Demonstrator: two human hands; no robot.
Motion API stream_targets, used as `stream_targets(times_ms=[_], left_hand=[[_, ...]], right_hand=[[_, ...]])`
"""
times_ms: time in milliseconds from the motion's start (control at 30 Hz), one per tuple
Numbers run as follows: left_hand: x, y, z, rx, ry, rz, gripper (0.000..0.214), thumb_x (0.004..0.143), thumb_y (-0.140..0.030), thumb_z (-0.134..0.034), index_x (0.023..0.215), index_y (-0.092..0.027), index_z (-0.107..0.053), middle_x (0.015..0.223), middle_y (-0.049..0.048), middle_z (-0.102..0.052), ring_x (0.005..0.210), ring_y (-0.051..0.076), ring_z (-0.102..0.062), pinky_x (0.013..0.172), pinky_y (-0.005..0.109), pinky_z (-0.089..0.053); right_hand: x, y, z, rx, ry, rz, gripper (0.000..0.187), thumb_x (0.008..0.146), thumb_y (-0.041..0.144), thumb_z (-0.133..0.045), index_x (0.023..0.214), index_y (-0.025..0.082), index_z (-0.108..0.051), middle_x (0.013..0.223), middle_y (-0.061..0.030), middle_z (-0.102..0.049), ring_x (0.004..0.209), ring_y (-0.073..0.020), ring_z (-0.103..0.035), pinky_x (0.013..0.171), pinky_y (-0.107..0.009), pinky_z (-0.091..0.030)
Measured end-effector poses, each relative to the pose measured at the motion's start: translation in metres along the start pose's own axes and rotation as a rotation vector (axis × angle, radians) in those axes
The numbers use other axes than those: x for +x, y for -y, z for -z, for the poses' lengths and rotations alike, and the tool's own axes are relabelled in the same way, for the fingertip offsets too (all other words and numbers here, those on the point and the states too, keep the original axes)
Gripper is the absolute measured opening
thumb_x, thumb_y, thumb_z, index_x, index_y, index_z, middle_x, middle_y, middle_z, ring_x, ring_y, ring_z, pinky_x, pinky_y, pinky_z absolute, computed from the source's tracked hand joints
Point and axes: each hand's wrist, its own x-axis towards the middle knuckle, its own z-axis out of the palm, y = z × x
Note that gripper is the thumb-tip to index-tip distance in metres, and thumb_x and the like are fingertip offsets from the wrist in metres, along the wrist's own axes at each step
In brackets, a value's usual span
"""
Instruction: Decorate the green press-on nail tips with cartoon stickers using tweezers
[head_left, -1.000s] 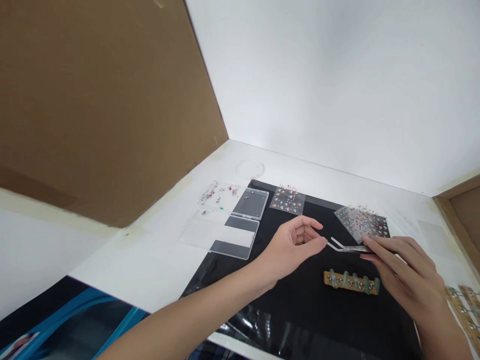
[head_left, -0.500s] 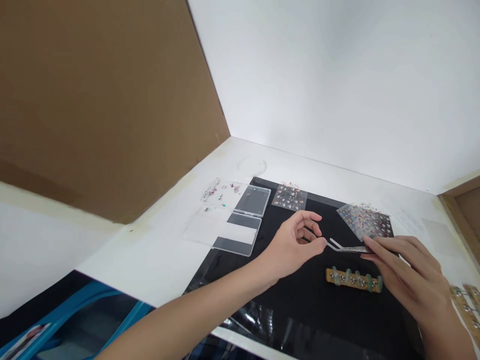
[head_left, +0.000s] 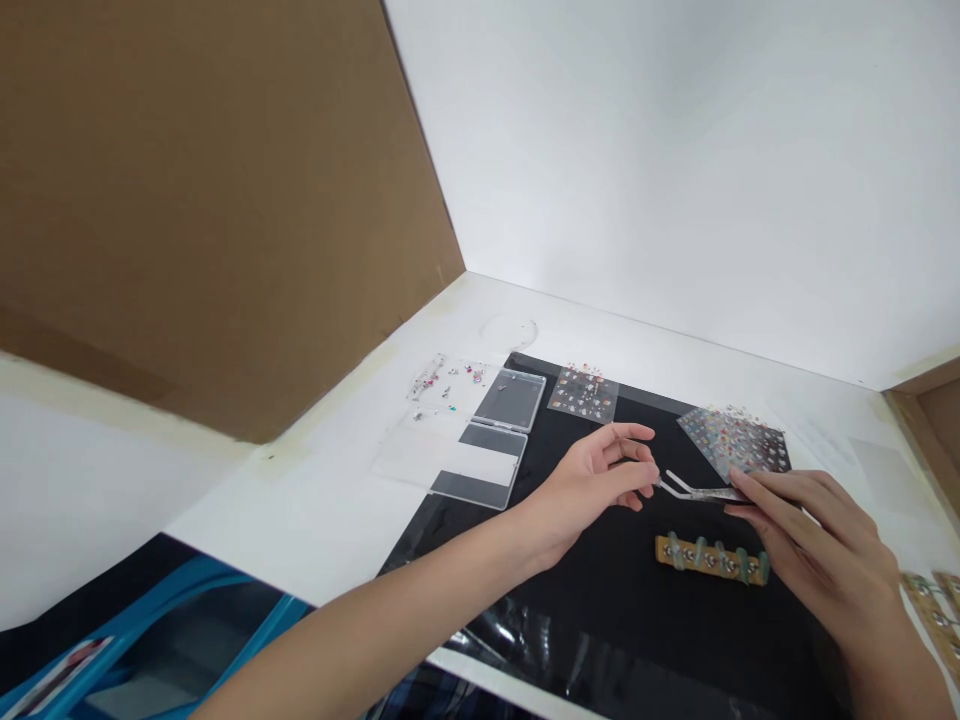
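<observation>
My right hand [head_left: 825, 540] holds bent-tip tweezers [head_left: 701, 494], with the two prongs apart and pointing left. My left hand [head_left: 600, 480] is closed in a pinch right at the end of the lower prong; anything between its fingertips is too small to make out. Below the tweezers, a wooden strip [head_left: 709, 562] carries several greenish false nails [head_left: 741, 565] on a black mat [head_left: 600, 610]. Behind my right hand lie overlapping sticker sheets [head_left: 731, 440] with small colourful motifs.
Another sticker sheet [head_left: 583, 395] lies at the mat's back edge. An opened clear plastic case [head_left: 501, 428] with scattered gems straddles the mat's left edge. More wooden strips [head_left: 934, 610] sit at far right. A brown panel [head_left: 187, 200] and a white wall [head_left: 675, 180] bound the table.
The view has shifted slightly. My left thumb and fingers have turned a little at the tweezers' tip, while my right hand keeps its hold on the tweezers.
</observation>
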Motion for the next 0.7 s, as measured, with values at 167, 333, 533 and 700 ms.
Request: stream_targets(times_ms=[167,333,533,700], left_hand=[[-0.002,-0.001,0.003,0.010,-0.024,-0.047,0.052,0.079,-0.045,-0.082,0.118,-0.014,-0.066,0.104,0.0015,-0.064,0.084,0.011,-0.063,0.074,0.024,-0.051],[-0.001,0.004,0.004,0.133,-0.042,-0.113,0.044,0.083,-0.047,-0.074,0.112,-0.015,-0.067,0.102,0.0028,-0.065,0.084,0.012,-0.062,0.078,0.026,-0.050],[0.005,0.013,0.006,0.247,-0.053,-0.098,0.042,0.083,-0.046,-0.073,0.111,-0.016,-0.068,0.102,0.0032,-0.065,0.083,0.013,-0.062,0.076,0.027,-0.049],[0.008,0.015,0.009,0.332,-0.082,-0.138,0.036,0.088,-0.043,-0.073,0.112,-0.016,-0.068,0.102,0.0033,-0.065,0.082,0.013,-0.063,0.076,0.027,-0.050]], right_hand=[[-0.010,-0.006,0.008,0.013,0.018,-0.035,0.086,0.093,-0.006,-0.075,0.169,0.028,-0.053,0.116,-0.0081,-0.077,0.094,-0.0178,-0.071,0.083,-0.032,-0.058],[-0.036,-0.025,0.037,-0.062,0.078,-0.054,0.077,0.100,0.004,-0.072,0.169,0.033,-0.053,0.112,-0.0053,-0.079,0.088,-0.0191,-0.072,0.085,-0.036,-0.055],[-0.067,-0.044,0.065,-0.171,0.136,-0.024,0.067,0.108,0.011,-0.062,0.171,0.033,-0.050,0.101,-0.0016,-0.080,0.081,-0.0176,-0.074,0.092,-0.039,-0.053],[-0.091,-0.050,0.065,-0.172,0.148,0.015,0.071,0.105,0.006,-0.066,0.170,0.030,-0.051,0.098,0.0019,-0.081,0.075,-0.0134,-0.075,0.091,-0.036,-0.054]])
